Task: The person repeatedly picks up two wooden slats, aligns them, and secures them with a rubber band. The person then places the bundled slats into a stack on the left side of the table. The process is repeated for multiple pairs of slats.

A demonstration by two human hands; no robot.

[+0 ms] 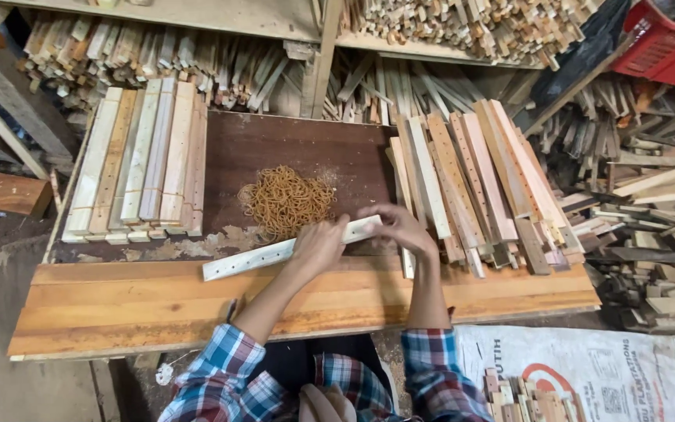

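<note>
A pale wooden slat (259, 256) with small drilled holes lies across the front of the dark workbench (298, 148), slanting up to the right. My left hand (318, 246) grips it near its middle. My right hand (400, 227) closes over its right end, next to a loose pile of similar slats (478, 184). Just behind my hands sits a heap of tan rubber bands (287, 202). Both sleeves are plaid.
Banded bundles of slats (146, 156) lie on the bench's left side. An orange plank (197, 301) forms the front edge. Shelves of wood offcuts (462, 23) stand behind. Scrap wood (650, 227) is piled at the right, a red crate (669, 47) above, a printed sack (587, 367) below.
</note>
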